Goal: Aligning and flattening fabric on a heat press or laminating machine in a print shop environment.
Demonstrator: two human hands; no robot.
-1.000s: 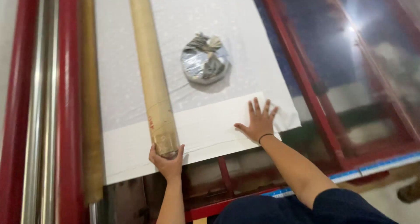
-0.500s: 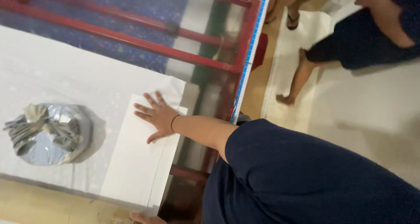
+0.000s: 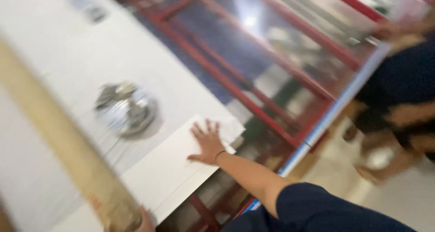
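My right hand [image 3: 209, 143] lies flat with the fingers spread, palm down on a white sheet [image 3: 174, 171] near the lower middle of the frame. A thin dark band circles my wrist, and my arm runs down to the lower right into a dark blue sleeve [image 3: 326, 209]. The hand presses the sheet close to its right corner, which lies at the edge of the white cloth-covered table [image 3: 54, 46].

My left hand [image 3: 145, 223] shows only as a sliver at the bottom edge, touching the near end of a long tan cardboard tube [image 3: 59, 137]; I cannot tell whether it grips the tube or just rests against it. The tube runs diagonally from the bottom edge up toward the left side of the frame, lying across the table and over the left part of the sheet.

Above the sheet, left of centre, a round silvery metal weight [image 3: 127, 109] sits on the cloth, well apart from my right hand. Beyond the table's edge, red metal rails [image 3: 253, 96] cross the upper middle over a blue floor. At the right side, blurred, stands another person in dark clothes [image 3: 403, 82].
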